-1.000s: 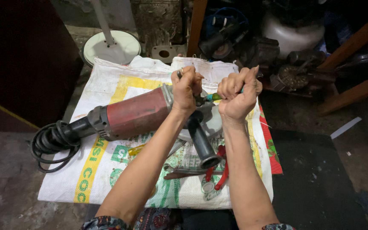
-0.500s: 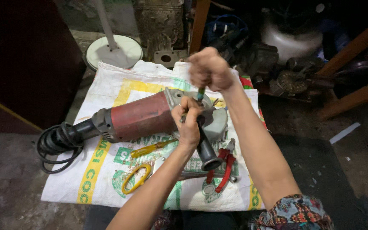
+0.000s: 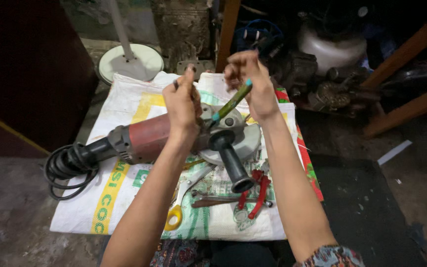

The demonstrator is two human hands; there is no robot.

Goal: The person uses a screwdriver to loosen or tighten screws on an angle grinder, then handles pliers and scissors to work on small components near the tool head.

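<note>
A red and grey angle grinder (image 3: 149, 141) lies on a white woven sack (image 3: 124, 99), its black side handle (image 3: 231, 163) pointing toward me. My left hand (image 3: 184, 106) hovers just above the grinder's head, fingers curled, pinching something small I cannot make out. My right hand (image 3: 250, 81) is raised above the grinder's guard and grips a green screwdriver (image 3: 233, 101) with a blue tip end, slanting down to the left toward the gear head.
Yellow-handled scissors (image 3: 176, 212), red-handled pliers (image 3: 253, 193) and a metal tool lie on the sack near me. A coiled black cord (image 3: 67, 165) trails left. A white fan base (image 3: 129, 62) stands behind; machine parts (image 3: 327, 84) and wooden beams (image 3: 406, 54) crowd the right.
My right hand has lifted off the grinder head with the screwdriver and tilted it. My left hand has risen from the side handle to above the grinder's body.
</note>
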